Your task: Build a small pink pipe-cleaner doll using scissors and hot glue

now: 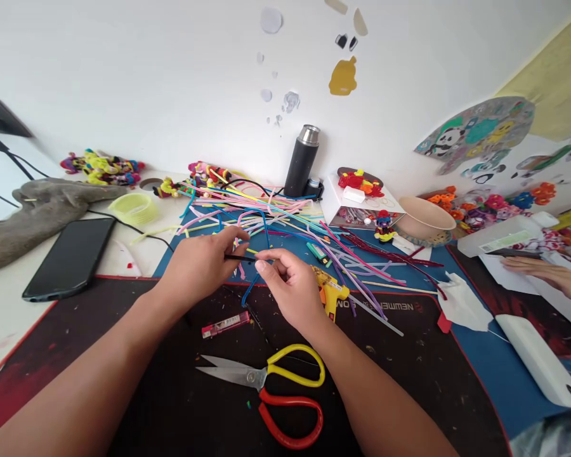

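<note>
A short, dark length of black pipe cleaner [239, 258] spans the gap between my hands, above the desk mat. My left hand [202, 261] is closed on one end, its fingertips partly hidden behind the hand. At the other end, my right hand [292, 282] pinches it between thumb and forefinger. Below them lie a small pink packet [225, 324] and open scissors [259, 377] with one yellow and one red handle. A yellow glue gun [332, 293] rests partly behind my right hand.
Colourful pipe cleaners [266, 209] are piled behind my hands. A black thermos [302, 162] stands by the wall. To the left lies a phone [70, 259]; a beige bowl [426, 221] sits at right. Another person's hand [547, 274] rests on white paper at far right.
</note>
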A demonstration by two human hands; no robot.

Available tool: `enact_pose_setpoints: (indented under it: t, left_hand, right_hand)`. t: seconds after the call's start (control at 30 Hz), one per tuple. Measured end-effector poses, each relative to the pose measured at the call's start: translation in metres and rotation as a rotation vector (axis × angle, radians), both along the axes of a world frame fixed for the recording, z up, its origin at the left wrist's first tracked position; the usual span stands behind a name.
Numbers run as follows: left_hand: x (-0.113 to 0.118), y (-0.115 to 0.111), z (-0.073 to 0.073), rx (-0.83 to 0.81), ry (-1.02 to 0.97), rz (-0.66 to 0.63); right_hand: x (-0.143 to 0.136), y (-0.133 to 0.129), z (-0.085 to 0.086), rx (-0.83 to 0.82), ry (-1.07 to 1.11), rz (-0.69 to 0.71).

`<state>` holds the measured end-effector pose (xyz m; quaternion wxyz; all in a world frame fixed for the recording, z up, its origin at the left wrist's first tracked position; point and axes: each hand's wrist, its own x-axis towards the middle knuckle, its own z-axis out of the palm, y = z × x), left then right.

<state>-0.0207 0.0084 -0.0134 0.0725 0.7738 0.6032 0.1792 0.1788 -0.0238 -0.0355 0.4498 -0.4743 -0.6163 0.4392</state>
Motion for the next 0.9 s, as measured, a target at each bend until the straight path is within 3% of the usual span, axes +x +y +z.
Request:
enact_pose_setpoints:
  t: [0.3, 0.53, 0.7, 0.9]
  left_hand:
    - [0.002, -0.002, -0.006, 0.023, -0.017, -0.066]
    - [-0.005, -0.001, -0.001, -0.066, -0.299, -0.305]
    - [-0.002, -0.003, 0.005, -0.134, -0.439, -0.313]
    - [0.005, -0.008, 0.010, -0.173, -0.639, -0.330]
  right_hand:
    - [0.004, 0.000, -0.003, 0.048, -0.106, -0.023]
    - [0.014, 0.002, 0.000, 0.094, -0.156, -0.063]
    - [0.017, 0.002, 0.003, 0.125, -0.158, -0.089]
    - [0.013, 0.000, 0.005, 0.048, 0.030, -0.071]
